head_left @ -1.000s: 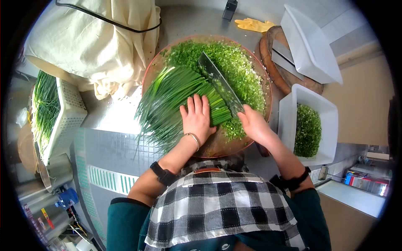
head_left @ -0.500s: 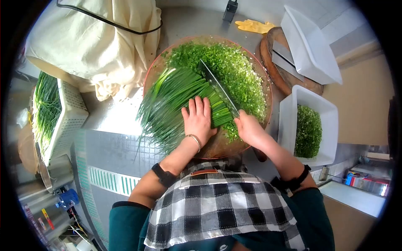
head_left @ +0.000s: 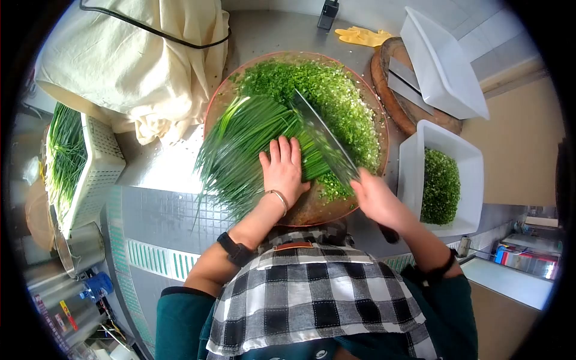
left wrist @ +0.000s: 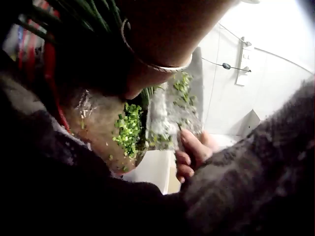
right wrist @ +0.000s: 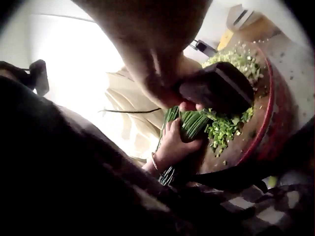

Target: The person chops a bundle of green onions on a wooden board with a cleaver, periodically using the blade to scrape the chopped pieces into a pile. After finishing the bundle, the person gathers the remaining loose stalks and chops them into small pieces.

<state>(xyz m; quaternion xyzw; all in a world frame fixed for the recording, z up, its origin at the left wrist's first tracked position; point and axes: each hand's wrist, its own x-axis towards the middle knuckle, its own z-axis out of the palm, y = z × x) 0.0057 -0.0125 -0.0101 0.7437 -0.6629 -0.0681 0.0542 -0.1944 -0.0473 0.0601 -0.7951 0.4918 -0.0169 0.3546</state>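
A large bunch of scallions lies across a round chopping board. My left hand rests on the bunch near its cut ends, its fingers straight over the stalks. My right hand grips a cleaver just right of those ends. Its broad blade slants across the board, and its dark handle end shows large in the right wrist view. Chopped bits cling to the blade in the left wrist view. Chopped scallions cover the board's far and right side.
At the right stands a white tub holding chopped scallions. Behind it are another white tub and a wooden block with a second blade. A crate of whole scallions stands left, near a cloth-covered bulk. Yellow gloves lie at the back.
My right hand first moves a little left and toward me, then back to the right with the cleaver, whose broad side now shows more. My left hand stays almost in place on the scallions.
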